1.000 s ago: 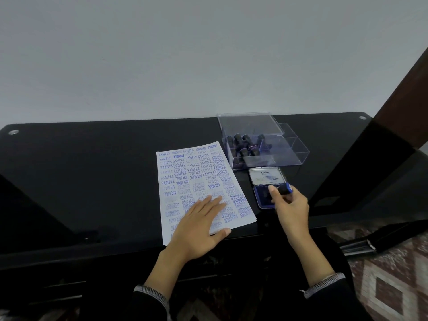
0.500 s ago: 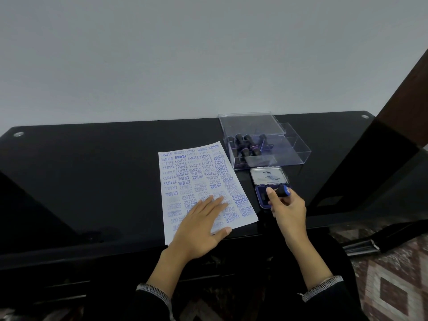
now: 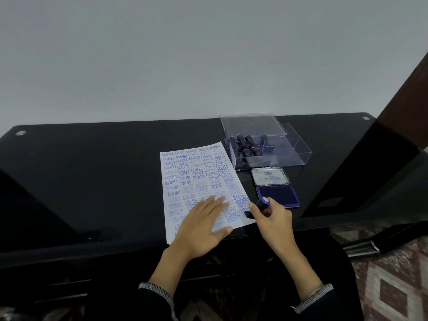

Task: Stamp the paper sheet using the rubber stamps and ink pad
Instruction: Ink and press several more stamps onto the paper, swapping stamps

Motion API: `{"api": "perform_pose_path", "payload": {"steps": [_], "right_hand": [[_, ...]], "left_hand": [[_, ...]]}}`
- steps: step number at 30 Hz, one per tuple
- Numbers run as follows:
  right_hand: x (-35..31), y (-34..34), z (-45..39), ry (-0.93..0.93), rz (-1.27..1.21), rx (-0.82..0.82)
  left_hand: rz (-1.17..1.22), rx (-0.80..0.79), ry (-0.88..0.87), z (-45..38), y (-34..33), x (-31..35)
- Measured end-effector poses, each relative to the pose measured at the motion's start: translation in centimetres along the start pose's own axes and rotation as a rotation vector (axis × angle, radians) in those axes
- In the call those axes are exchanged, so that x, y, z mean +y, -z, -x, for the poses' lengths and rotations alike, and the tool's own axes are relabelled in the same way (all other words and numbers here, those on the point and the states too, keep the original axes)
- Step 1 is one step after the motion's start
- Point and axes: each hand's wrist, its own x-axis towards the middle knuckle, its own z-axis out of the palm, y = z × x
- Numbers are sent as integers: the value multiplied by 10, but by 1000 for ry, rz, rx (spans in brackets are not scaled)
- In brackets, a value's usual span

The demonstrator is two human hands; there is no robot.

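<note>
A: Black glossy table (image 3: pixel 92 177) against a plain pale wall (image 3: pixel 208 54), and at the back right a clear plastic box (image 3: pixel 289 156) with its clear lid (image 3: pixel 251 125) propped over the far part.

B: Dark stubby rubber stamps (image 3: pixel 246 147) bunched in the box's left half; the right half shows only clear walls. Just in front of the box, the ink pad (image 3: pixel 279 196), open: a purple-blue rectangle of ink, with its metal lid (image 3: pixel 269 177) lying flat behind it, white label up.

A: And the paper sheet (image 3: pixel 196 181) lies left of the pad, slightly turned, crowded with blue words — SAMPLE, AIR MAIL, FRAGILE, EXPRESS — some upside down.

B: Left hand (image 3: pixel 201 225) flat on the sheet's near half, fingers straight and a little spread, thumb out toward the near edge. It hides part of the print.

A: Right hand (image 3: pixel 274 222) has fingers curled around a stamp (image 3: pixel 260 206): black handle, round blue cap tilted up toward the pad, dark base down at the sheet's near right corner. Whether the base touches the paper, I cannot tell.

B: Dark sleeves with pale knitted cuffs (image 3: pixel 315 297) at both wrists. Off to the right, a dark wooden post (image 3: pixel 407 100) slants up, and below it a patterned diamond rug (image 3: pixel 393 286) on the floor.
</note>
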Motion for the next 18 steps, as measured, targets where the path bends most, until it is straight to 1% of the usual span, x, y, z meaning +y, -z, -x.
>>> {"api": "perform_pose_path", "payload": {"steps": [4, 5, 11, 18], "right_hand": [[-2, 9, -11, -9, -17, 179], [-3, 13, -15, -6, -11, 200], [5, 23, -38, 6, 154, 153], [18, 21, -47, 22, 303, 114]], "left_hand": [[19, 0, 7, 0, -1, 0], [23, 0, 11, 0, -1, -1], [83, 16, 64, -4, -1, 0], [92, 6, 74, -5, -1, 0]]}}
